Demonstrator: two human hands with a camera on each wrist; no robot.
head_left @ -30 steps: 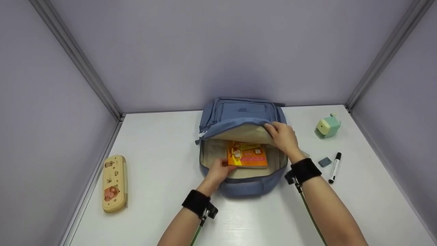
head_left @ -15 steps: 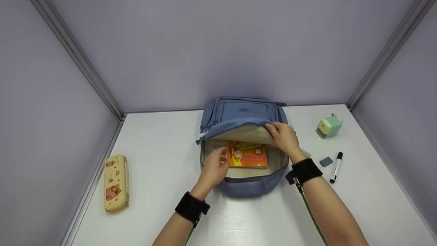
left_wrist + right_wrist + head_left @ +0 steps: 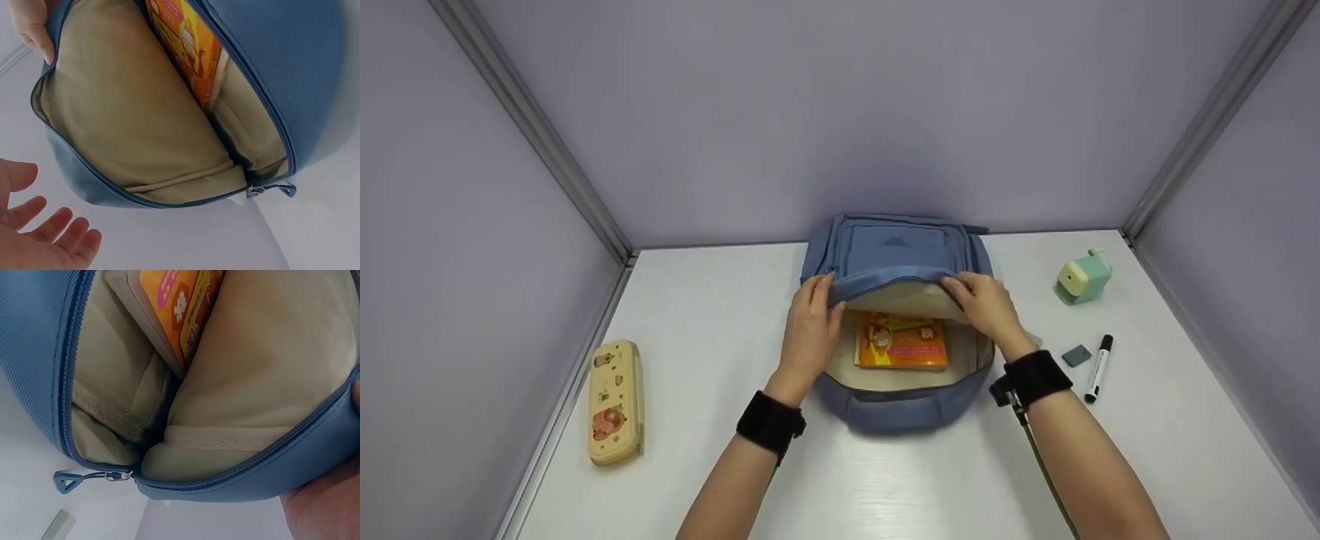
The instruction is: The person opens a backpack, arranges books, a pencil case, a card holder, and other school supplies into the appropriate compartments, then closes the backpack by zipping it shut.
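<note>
A blue backpack [image 3: 894, 412] lies unzipped on the white table, its beige lining exposed. Inside rests an orange book [image 3: 904, 346], with pale page edges visible in the right wrist view. My right hand [image 3: 988, 306] pinches the rim of the raised flap [image 3: 885, 279] on its right side. At the flap's left side is my left hand [image 3: 808, 334]. The left wrist view shows that left hand [image 3: 45, 230] with fingers spread, a little apart from the flap's fabric. A zipper pull [image 3: 68, 481] hangs at the opening's corner.
A yellow pencil case [image 3: 615, 401] lies at the left. On the right are a green pencil sharpener [image 3: 1084, 277], a grey eraser [image 3: 1076, 355] and a black-and-white marker [image 3: 1099, 369]. A pale flat piece [image 3: 1034, 340] is partly hidden by the right wrist. Grey walls enclose the table.
My left hand has left the book in the backpack and moved up and left to the flap's side. The flap's left part sits differently now. The right hand keeps its hold.
</note>
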